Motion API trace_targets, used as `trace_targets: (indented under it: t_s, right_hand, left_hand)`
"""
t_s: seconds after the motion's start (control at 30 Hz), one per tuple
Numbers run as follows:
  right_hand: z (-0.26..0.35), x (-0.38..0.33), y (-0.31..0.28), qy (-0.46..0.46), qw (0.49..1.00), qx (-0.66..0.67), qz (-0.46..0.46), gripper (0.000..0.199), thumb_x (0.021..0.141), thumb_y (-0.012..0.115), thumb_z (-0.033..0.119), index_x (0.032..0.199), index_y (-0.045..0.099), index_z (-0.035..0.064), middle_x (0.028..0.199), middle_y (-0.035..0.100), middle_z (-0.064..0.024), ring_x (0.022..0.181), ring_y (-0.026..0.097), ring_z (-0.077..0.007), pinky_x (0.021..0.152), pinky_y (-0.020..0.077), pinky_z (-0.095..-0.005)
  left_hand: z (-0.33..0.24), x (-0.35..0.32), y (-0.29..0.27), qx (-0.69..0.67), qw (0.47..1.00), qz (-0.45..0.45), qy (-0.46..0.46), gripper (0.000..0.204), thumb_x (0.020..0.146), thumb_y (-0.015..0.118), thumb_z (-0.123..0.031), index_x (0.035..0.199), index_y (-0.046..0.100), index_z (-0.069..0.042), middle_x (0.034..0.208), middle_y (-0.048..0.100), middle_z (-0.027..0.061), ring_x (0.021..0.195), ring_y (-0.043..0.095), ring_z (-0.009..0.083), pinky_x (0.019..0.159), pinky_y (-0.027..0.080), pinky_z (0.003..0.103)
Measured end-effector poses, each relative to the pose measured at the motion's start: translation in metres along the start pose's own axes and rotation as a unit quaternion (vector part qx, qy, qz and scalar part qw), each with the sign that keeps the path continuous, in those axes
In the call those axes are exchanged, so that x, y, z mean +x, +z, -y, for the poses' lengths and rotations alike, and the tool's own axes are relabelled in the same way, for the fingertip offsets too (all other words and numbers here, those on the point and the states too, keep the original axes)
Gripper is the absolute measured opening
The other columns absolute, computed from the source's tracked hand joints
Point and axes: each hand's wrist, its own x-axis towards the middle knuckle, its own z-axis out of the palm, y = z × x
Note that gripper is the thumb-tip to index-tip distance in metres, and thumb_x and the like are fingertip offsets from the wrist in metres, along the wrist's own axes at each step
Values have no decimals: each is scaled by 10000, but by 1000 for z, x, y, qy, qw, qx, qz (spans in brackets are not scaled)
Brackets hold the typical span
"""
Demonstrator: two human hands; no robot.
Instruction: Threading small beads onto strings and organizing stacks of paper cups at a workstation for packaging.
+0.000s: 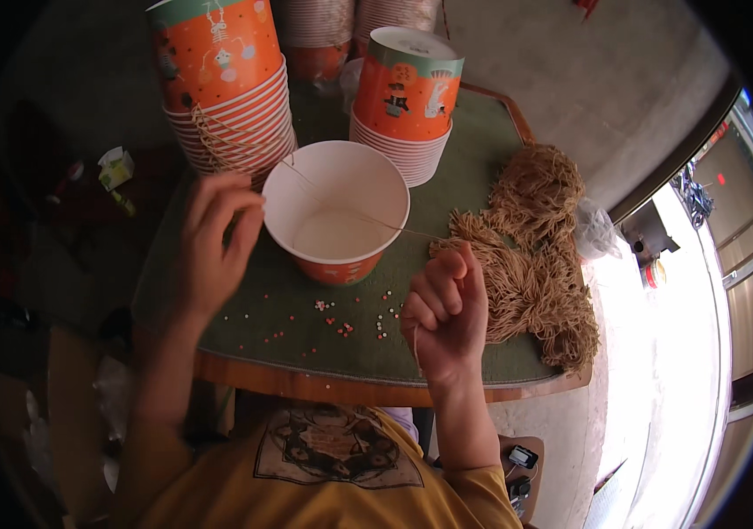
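Observation:
A paper bucket [337, 271], orange outside and white inside, stands mouth up on the green-topped table in front of me. A thin tan cord [416, 232] stretches across its mouth to my right hand [447, 304], which is closed with thumb and forefinger pinching the cord. Left of the bucket, my left hand [220, 234] is raised, fingers bent and apart, with nothing visible in them. Close above it, tan cord loops [218, 145] hang against a tall stack of upside-down buckets [222, 53]. A heap of tan cords [526, 282] lies beyond my right hand.
Another stack of upside-down buckets [410, 93] stands behind the single one, with more stacks [315, 26] farther back. Small red and white beads [344, 330] are scattered near the table's front edge [306, 376]. A clear plastic bag [595, 229] sits beside the cord heap.

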Motion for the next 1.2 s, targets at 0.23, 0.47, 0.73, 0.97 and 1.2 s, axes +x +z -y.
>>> trace_targets:
  t_s: [0.23, 0.47, 0.73, 0.97, 1.2]
  right_hand:
    - [-21, 9, -3, -75, 991, -105, 43, 374, 1040, 392, 329, 796, 540, 88, 533, 272, 44, 452, 208, -69, 418, 191, -241]
    - [6, -4, -32, -281, 672, -678, -99, 137, 947, 553, 98, 1051, 590, 17, 879, 576, -35, 782, 554, -111, 643, 446, -236]
    - [-6, -33, -25, -138, 654, -742, 49, 217, 840, 638, -6, 1055, 613, 10, 984, 632, -79, 735, 607, -122, 644, 486, -245]
    - [-7, -25, -20, -235, 571, -784, -63, 66, 819, 647, 3, 839, 586, 17, 763, 586, -67, 666, 588, -145, 601, 480, -261]
    - [-14, -5, -26, -263, 553, -788, -67, 92, 795, 634, 2, 790, 546, 26, 726, 564, -64, 602, 548, -165, 539, 456, -275]
  left_hand:
    - [-112, -44, 12, -336, 832, 366, -248, 260, 878, 694, -214, 949, 544, -14, 812, 618, 100, 686, 651, 201, 584, 499, 330]
    - [-94, -48, 29, -360, 853, 318, -205, 104, 904, 573, -55, 848, 493, -19, 684, 560, 112, 610, 608, 285, 541, 453, 390]
    - [-84, -18, 23, -278, 885, 352, -122, 142, 850, 606, -44, 796, 476, -30, 667, 553, 106, 595, 579, 326, 519, 432, 415]
    - [-71, 14, 28, -44, 983, 177, 33, 202, 778, 694, -73, 900, 534, -57, 861, 565, 96, 788, 592, 284, 674, 454, 434]
    - [-54, 11, 34, -144, 941, 296, -79, 313, 791, 660, -46, 1094, 586, -75, 918, 640, 93, 793, 646, 288, 697, 521, 375]
